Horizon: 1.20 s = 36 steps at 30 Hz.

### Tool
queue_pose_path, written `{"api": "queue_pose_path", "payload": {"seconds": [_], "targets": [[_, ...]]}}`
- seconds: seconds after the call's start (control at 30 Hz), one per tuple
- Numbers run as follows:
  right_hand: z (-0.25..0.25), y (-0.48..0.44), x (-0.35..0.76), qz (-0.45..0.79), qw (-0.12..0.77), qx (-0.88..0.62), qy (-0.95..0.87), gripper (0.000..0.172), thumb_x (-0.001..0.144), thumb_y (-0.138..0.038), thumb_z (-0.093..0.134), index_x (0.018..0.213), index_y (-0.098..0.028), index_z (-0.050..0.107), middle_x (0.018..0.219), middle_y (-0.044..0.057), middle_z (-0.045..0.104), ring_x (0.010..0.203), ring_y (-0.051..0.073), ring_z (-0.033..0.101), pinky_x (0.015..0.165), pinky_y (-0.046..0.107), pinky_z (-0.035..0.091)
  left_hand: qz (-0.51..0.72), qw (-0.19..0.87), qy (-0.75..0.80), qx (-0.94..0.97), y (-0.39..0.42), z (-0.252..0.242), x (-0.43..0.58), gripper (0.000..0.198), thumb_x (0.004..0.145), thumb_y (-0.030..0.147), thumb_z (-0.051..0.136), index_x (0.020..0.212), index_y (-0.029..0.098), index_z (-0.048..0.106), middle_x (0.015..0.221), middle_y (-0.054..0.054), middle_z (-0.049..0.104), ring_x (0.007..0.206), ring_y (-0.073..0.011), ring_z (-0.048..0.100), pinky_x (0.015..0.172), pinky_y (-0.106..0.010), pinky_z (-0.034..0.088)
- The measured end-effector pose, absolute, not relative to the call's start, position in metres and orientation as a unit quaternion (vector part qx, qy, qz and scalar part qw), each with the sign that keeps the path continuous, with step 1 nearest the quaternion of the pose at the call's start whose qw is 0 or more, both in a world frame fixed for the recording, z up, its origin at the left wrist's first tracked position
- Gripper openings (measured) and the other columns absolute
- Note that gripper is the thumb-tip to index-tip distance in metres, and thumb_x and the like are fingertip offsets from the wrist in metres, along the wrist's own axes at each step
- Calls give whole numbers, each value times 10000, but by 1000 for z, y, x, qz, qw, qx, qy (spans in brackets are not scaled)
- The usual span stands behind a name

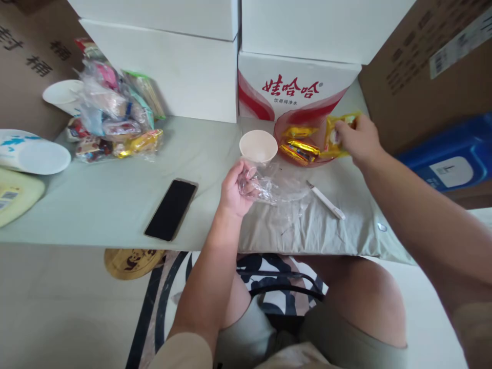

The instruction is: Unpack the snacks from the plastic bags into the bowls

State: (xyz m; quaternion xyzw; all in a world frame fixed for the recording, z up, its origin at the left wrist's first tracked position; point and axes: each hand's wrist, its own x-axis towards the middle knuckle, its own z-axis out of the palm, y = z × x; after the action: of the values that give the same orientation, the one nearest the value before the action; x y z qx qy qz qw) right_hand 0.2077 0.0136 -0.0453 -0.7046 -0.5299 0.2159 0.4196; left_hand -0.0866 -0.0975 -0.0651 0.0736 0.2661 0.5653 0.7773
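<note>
My right hand (357,138) pinches a yellow snack packet (333,134) at the right side of a reddish see-through bowl (325,163). Inside that bowl lie several gold-wrapped snacks (302,149). Crumpled clear plastic wrap (265,187) is gripped in the closed fingers of my left hand (239,188), in front of a cream paper bowl (258,145). More clear plastic (294,197) spreads on the cloth to the right of that hand. A white-handled craft knife (326,200) lies near the plastic, its blade pointing away from me.
A black phone (171,209) lies left of my left arm. Packaged snacks (115,113) are heaped at the back left, beside white cups (63,96) and a pale yellow container (19,197). White boxes (161,66) line the back; a blue jug (453,159) stands at right.
</note>
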Motion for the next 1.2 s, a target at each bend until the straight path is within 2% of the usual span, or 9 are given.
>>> {"api": "queue_pose_path", "payload": {"seconds": [0.17, 0.3, 0.47, 0.57, 0.73, 0.8, 0.9, 1.07, 1.2], "targets": [[-14, 23, 191, 68, 296, -759, -576, 300, 816, -263, 778, 987, -276, 532, 1151, 106, 567, 1106, 310, 561, 1111, 566, 370, 563, 781, 258, 79, -95, -66, -81, 389, 1029, 297, 543, 664, 169, 500, 563, 74, 412, 314, -1, 217, 331, -158, 183], [-24, -37, 172, 74, 310, -661, -680, 191, 890, -302, 619, 1075, -283, 574, 1053, 75, 618, 908, 264, 602, 967, 507, 483, 545, 797, 244, 85, -93, -66, -82, 397, 1038, 290, 528, 662, 165, 509, 560, 75, 406, 314, 1, 200, 334, -152, 176], [-73, -94, 169, 109, 342, -615, -702, 261, 867, -328, 580, 1105, -223, 597, 1061, 94, 658, 943, 261, 626, 893, 462, 514, 510, 819, 245, 92, -97, -65, -78, 408, 1032, 290, 544, 647, 160, 506, 556, 75, 392, 326, 1, 167, 334, -149, 174], [-78, -69, 178, 64, 312, -645, -695, 265, 843, -269, 601, 1099, -202, 609, 1101, 125, 675, 1107, 308, 604, 1017, 507, 443, 503, 821, 252, 98, -103, -65, -76, 412, 1035, 285, 533, 643, 158, 512, 555, 75, 380, 329, 2, 161, 338, -144, 185], [-61, 3, 187, 43, 247, -750, -612, 488, 847, -309, 735, 1267, -126, 570, 1249, 225, 639, 1293, 393, 495, 1114, 611, 254, 508, 814, 254, 122, -107, -67, -78, 396, 1023, 275, 546, 646, 157, 517, 556, 74, 384, 334, 2, 173, 347, -139, 206], [-60, 18, 186, 39, 200, -770, -605, 549, 823, -297, 771, 1295, -99, 573, 1235, 236, 647, 1290, 402, 492, 1105, 622, 230, 511, 813, 246, 132, -106, -68, -79, 380, 1015, 269, 552, 653, 157, 524, 558, 74, 389, 332, 1, 180, 347, -140, 203], [-64, 25, 184, 23, 175, -759, -627, 453, 828, -222, 752, 1251, -120, 626, 1242, 209, 647, 1229, 352, 520, 1079, 570, 271, 505, 817, 242, 135, -103, -70, -78, 366, 998, 282, 590, 660, 160, 527, 561, 75, 390, 334, -1, 194, 347, -143, 196], [-65, 23, 186, 23, 197, -726, -658, 314, 867, -165, 707, 1180, -147, 693, 1267, 174, 615, 1000, 217, 556, 924, 395, 396, 505, 819, 243, 124, -98, -71, -76, 372, 984, 301, 635, 660, 161, 517, 560, 78, 392, 342, -3, 198, 348, -149, 189], [-48, 26, 187, -6, 222, -747, -626, 391, 874, -104, 668, 1264, -84, 667, 1329, 213, 567, 1054, 214, 572, 944, 367, 418, 507, 821, 230, 127, -99, -71, -77, 368, 990, 295, 619, 663, 160, 518, 561, 76, 400, 333, -5, 224, 350, -150, 190]]}}
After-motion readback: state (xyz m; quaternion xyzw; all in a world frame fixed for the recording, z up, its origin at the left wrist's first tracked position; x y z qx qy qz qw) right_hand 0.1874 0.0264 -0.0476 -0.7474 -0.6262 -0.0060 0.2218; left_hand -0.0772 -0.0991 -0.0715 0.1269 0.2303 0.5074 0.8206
